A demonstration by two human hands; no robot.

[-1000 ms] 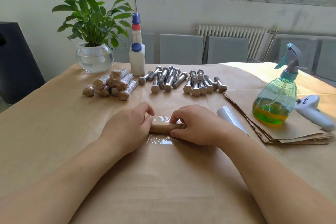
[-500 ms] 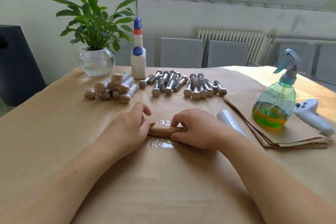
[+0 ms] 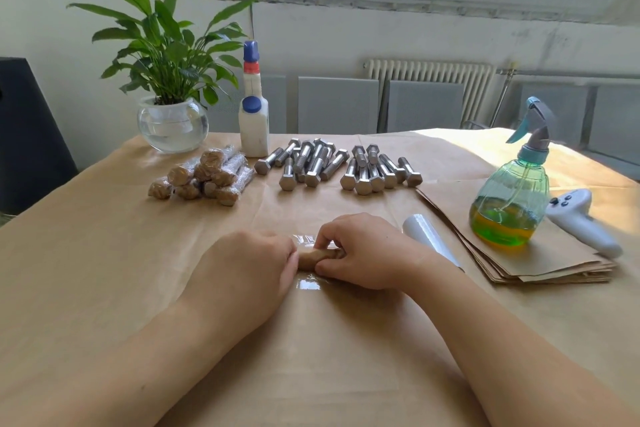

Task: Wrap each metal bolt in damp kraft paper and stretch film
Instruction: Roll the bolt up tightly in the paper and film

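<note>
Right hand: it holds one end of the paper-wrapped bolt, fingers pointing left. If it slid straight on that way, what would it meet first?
Most likely the left hand, which holds the other end of the wrapped bolt very close to the right hand.

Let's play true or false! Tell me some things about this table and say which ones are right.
1. Both hands hold the paper-wrapped bolt on a piece of stretch film. True.
2. The spray bottle stands on the stack of kraft paper sheets. True.
3. The bare metal bolts lie left of the finished wrapped bolts. False: they lie to their right.
4. The plant grows in a red bucket. False: it sits in a clear glass bowl.
5. The film roll lies beside the right hand. True.
</note>
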